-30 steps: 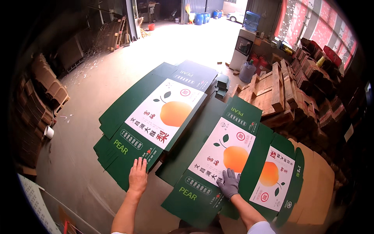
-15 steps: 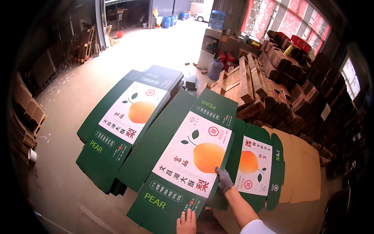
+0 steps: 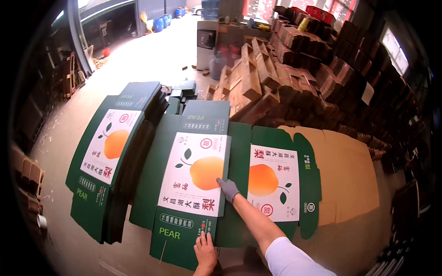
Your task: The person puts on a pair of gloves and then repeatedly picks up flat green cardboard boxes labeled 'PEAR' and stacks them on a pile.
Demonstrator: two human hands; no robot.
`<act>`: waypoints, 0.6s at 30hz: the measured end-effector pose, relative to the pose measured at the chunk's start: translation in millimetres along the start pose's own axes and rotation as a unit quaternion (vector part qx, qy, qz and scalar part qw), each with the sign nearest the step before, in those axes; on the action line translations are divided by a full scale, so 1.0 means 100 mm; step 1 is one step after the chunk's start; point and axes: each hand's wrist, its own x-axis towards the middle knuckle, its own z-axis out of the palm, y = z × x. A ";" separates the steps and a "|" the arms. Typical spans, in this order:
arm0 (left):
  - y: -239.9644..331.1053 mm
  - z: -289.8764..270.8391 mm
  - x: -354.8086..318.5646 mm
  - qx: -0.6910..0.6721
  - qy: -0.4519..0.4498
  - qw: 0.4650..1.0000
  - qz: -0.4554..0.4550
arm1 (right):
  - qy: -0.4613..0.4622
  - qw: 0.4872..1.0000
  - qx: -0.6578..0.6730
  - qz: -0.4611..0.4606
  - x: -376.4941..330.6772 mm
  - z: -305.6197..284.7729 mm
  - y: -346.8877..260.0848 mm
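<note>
A flat green carton blank [image 3: 189,175] with a white panel and an orange fruit picture lies in front of me on top of a stack. My left hand [image 3: 205,248], bare, presses on its near green flap. My right hand [image 3: 229,188], in a grey glove, rests flat at the right edge of the white panel, touching the fruit picture. A second printed blank [image 3: 276,177] lies just right of that hand, partly under the first.
Another stack of the same green blanks [image 3: 108,156] lies on the floor at left. Plain brown cardboard [image 3: 350,170] spreads at right. Piles of brown folded boxes [image 3: 294,60] rise behind. A white machine [image 3: 206,41] and blue barrels [image 3: 162,22] stand far back.
The view has swung right and closer, so the centre blank now lies squarely before me. My left hand has moved onto its near flap; my right hand stays at the panel's right edge.
</note>
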 end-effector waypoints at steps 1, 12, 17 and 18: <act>0.07 0.04 0.04 -0.009 -0.015 1.000 -0.023 | 0.051 0.984 -0.158 -0.059 -0.07 -0.08 -0.03; 0.99 0.02 0.85 0.027 -0.135 0.990 0.018 | 0.484 0.810 -0.328 -0.044 -1.76 -4.95 0.18; 1.19 0.20 1.17 0.045 -0.162 0.985 -0.033 | 0.579 0.704 -0.394 0.113 -2.50 -6.55 0.41; 1.19 0.21 1.20 0.047 -0.170 0.983 -0.045 | 0.563 0.722 -0.384 0.118 -2.50 -6.61 0.41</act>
